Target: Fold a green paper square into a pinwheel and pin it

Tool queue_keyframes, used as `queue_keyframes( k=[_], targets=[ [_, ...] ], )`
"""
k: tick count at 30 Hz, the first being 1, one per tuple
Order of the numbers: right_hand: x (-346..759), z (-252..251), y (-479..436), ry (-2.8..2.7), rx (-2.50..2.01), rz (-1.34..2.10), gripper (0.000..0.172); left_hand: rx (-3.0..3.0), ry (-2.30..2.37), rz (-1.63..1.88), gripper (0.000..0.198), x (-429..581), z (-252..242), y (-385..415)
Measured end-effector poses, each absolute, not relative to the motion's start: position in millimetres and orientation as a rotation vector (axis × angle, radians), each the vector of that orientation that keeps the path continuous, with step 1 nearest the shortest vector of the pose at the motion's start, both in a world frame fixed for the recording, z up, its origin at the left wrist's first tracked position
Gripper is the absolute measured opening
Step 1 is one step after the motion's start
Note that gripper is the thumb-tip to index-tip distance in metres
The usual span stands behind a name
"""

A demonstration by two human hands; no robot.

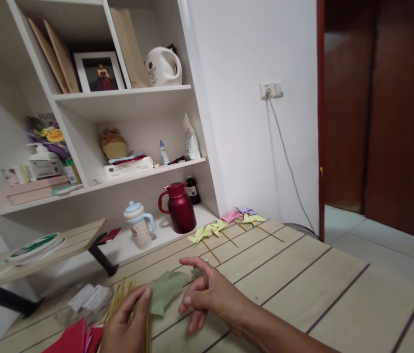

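Note:
My left hand (128, 318) pinches a light green piece of paper (168, 292) between thumb and fingers; its far end looks pointed and slightly blurred. Just right of the paper, my right hand (207, 296) hovers over the table with the index finger stretched out and the other fingers loosely bent, and I see nothing held in it. Under and beside my left hand lies a bundle of thin yellowish sticks (116, 299). Red paper sheets (72, 338) rest at the lower left, partly hidden by that hand.
On the slatted table (302, 289), several finished paper pinwheels (216, 227) on sticks lie near the wall. A clear bag with white pieces (91, 299) sits left of the sticks. Behind stand a child's bottle (141, 230) and a red jug (181, 211). A raised wooden stand (82, 235) is at left.

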State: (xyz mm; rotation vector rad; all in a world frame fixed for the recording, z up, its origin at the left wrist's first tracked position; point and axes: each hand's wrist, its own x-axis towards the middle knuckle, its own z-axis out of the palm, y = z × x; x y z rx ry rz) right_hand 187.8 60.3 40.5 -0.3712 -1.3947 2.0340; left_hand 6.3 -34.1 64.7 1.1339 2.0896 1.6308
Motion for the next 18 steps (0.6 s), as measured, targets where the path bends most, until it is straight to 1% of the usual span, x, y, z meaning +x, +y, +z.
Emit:
queue_keyframes(
  k=[2, 3, 6, 7, 10, 12, 14, 16, 18],
  targets=[
    [186.1, 36.2, 58.4, -1.383, -0.392, 2.054, 0.087, 1.321, 2.037, 1.668, 0.043, 13.0, 58.3, -30.6],
    [184.4, 33.6, 57.3, -1.378, -0.409, 2.06, 0.084, 1.441, 1.997, 1.68, 0.039, 15.1, 55.2, -29.3],
    [176.7, 26.5, 55.4, -1.338, -0.493, 2.024, 0.058, 1.725, 1.907, 1.693, 0.026, 17.1, 45.9, -27.4],
    [173.9, 24.6, 55.4, -1.312, -0.524, 1.996, 0.052, 1.764, 1.904, 1.689, 0.022, 17.1, 42.6, -27.4],
    [168.8, 21.9, 57.0, -1.263, -0.592, 1.895, 0.046, 1.762, 1.912, 1.723, 0.02, 19.8, 31.8, -28.1],
    [169.6, 22.4, 58.3, -1.272, -0.593, 1.825, 0.039, 1.65, 1.868, 1.848, 0.028, 25.3, 24.3, -27.9],
    [173.4, 24.4, 58.7, -1.28, -0.537, 1.728, 0.03, 1.357, 1.791, 1.994, 0.044, 32.0, 17.8, -26.7],
    [178.9, 27.1, 57.7, -1.277, -0.467, 1.65, 0.022, 0.969, 1.691, 2.028, 0.059, 36.6, 13.3, -25.1],
    [184.1, 29.6, 55.4, -1.28, -0.429, 1.622, 0.018, 0.724, 1.565, 1.972, 0.071, 37.0, 11.2, -24.3]
  ],
)
